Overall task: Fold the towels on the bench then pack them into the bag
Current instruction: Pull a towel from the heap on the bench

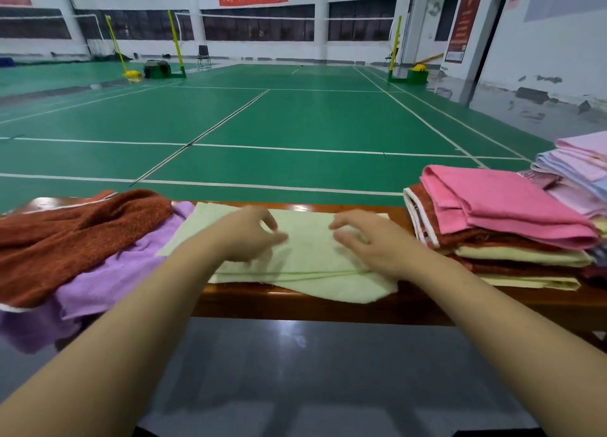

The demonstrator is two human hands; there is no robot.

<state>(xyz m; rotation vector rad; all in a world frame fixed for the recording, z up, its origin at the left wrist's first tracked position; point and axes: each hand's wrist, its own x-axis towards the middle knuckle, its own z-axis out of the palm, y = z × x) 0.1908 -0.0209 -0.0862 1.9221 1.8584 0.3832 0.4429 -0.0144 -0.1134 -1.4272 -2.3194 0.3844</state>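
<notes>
Towel axis: green towel (pixel 308 256) lies lengthwise along bench (pixel 328 305) front edge.
Hands: left hand (pixel 249 236) and right hand (pixel 371 242) hover apart above it, fingers loosely curled, holding nothing.

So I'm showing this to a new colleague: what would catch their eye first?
Probably the two hands, left hand and right hand, hovering with loosely curled fingers over the pale green towel on the wooden bench. Next, the folded stack topped by a pink towel at right, and the crumpled rust-brown towel at left.
</notes>
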